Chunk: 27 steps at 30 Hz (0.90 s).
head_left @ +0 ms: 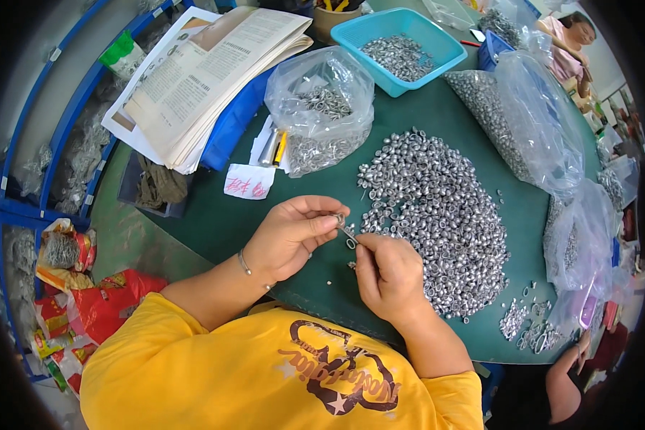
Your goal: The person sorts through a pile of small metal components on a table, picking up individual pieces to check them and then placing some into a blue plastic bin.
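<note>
Item: I judged assembly under way; left hand point(288, 236) and right hand point(388, 276) both pinched one small metal fitting point(345, 231) beside the heap of silver parts point(437, 215); next needed steady alignment.

Table: my green-topped table point(215, 222).
Centre: a big heap of small silver metal pieces point(437, 215).
Far side: a clear bag point(322, 107), a turquoise basket point(401, 46), open booklets point(208, 79).
Near me: a pink-marked paper slip point(249, 181).

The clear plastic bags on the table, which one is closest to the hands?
The knotted bag of metal parts beside the white paper slip; the other bags lie along the table's right edge.
</note>
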Tool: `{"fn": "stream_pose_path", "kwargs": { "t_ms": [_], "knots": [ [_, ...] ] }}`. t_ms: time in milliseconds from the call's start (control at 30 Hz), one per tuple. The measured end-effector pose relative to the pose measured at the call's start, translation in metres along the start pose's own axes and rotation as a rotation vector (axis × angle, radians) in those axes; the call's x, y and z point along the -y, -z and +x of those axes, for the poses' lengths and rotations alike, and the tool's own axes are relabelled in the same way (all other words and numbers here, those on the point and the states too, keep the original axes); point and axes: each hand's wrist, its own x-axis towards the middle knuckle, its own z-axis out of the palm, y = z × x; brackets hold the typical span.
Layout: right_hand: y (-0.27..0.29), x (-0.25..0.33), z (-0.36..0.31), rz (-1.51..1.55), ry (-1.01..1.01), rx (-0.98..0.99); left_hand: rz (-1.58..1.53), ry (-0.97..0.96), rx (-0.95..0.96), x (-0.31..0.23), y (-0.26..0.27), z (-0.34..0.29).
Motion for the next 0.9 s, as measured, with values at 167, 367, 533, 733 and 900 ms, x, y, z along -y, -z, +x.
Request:
{"fn": "stream_pose_path", "kwargs": {
  "t_ms": [167,367,533,733,900],
  "knots": [
    [0.0016,-0.0008,-0.0011,0.004,-0.021,-0.007,0.029,0.037,-0.018,0.0016,0.0018,0.001],
    [0.0018,-0.0037,-0.0012,-0.026,-0.004,0.002,0.138,-0.014,-0.069,0.0,-0.0054,-0.0011],
    [0.0014,-0.0022,0.0003,-0.026,0.002,-0.014,0.265,-0.083,-0.084,0.0016,-0.0047,-0.0024],
    [-0.0001,-0.0033,-0.0007,0.008,-0.002,-0.003,0.279,-0.056,-0.046,-0.0012,-0.0057,-0.0047],
    [0.001,-0.003,0.0009,0.05,0.001,0.004,0.121,0.064,0.037,-0.0021,-0.0016,-0.0048]
  ]
}}
